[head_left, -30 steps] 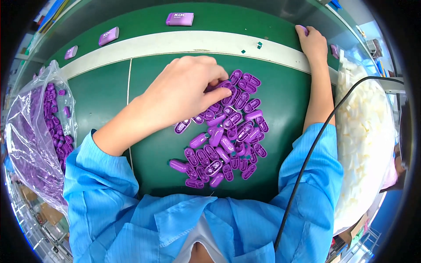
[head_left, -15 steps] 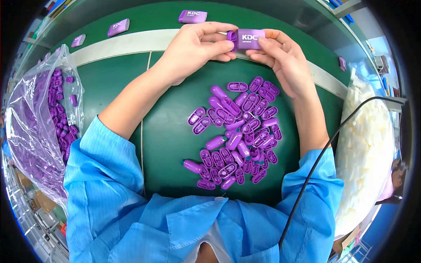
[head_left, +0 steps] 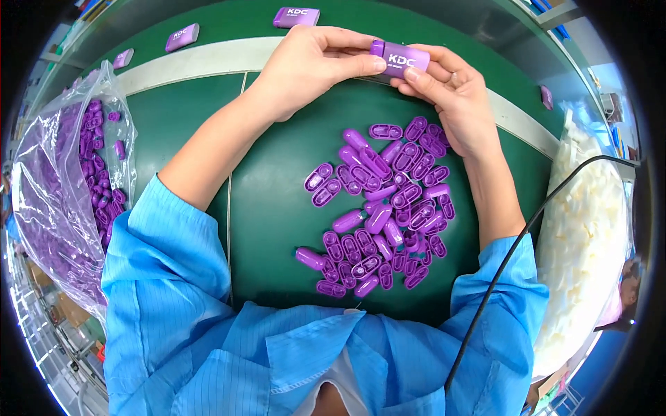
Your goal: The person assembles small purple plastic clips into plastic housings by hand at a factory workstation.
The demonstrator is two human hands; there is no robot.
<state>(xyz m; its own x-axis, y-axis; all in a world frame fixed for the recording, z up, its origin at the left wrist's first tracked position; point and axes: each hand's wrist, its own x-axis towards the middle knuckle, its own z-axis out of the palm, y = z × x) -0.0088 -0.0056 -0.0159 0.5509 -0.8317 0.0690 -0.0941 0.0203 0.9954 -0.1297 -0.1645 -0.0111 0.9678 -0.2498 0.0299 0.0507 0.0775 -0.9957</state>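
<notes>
Above the far side of the green work surface [head_left: 270, 187], both my hands are on one small flat purple case [head_left: 408, 61] with white lettering on its face. My right hand [head_left: 459, 93] pinches the case by its right end, thumb on the front. At the left end, the thumb and fingers of my left hand [head_left: 305, 69] grip a darker purple end cap [head_left: 377, 48], which now sits against the case. Below the hands lies a loose pile of purple oval end caps [head_left: 378, 218], some hollow side up, some on their sides.
Beyond a pale curved rail [head_left: 201, 67] runs a green belt [head_left: 236, 31] carrying several similar purple cases [head_left: 296, 17]. A clear plastic bag [head_left: 52, 201] of purple parts stands at the left. At the right are a bulky whitish bag [head_left: 579, 256] and a black cable [head_left: 499, 267].
The end cap, earlier tilted with its hollow inside showing, is now pressed up to the case's left end. Both hands and the case sit slightly further right in view.
</notes>
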